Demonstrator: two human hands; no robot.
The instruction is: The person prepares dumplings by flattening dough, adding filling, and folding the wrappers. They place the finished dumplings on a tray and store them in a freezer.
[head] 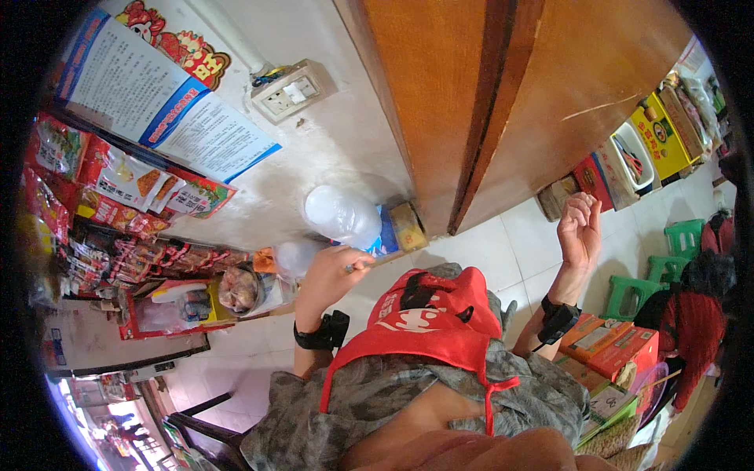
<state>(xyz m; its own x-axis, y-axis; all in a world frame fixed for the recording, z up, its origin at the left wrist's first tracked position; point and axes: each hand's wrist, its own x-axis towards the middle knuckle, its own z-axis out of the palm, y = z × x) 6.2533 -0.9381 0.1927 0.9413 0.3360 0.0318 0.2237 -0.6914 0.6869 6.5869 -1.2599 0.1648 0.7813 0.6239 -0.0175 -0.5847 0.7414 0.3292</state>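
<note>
My left hand (331,277) is in a fist in front of the large clear plastic bottle (344,218) that stands by the wall. A small thin object (350,268) shows between its fingers, too small to identify. On the other side my right hand (578,229) is raised before the wooden door panel, palm partly turned up. Its fingers curl loosely together, and I see nothing in them. Between the two arms hangs my red apron (433,318) with a white print. Each wrist carries a black strapped device.
A brown wooden cabinet or door (447,106) rises ahead. Snack packets (129,182) hang along the left wall, below a socket box (288,94). Green plastic stools (630,297) and stacked cartons (618,344) stand at the right, near a person in red (698,335).
</note>
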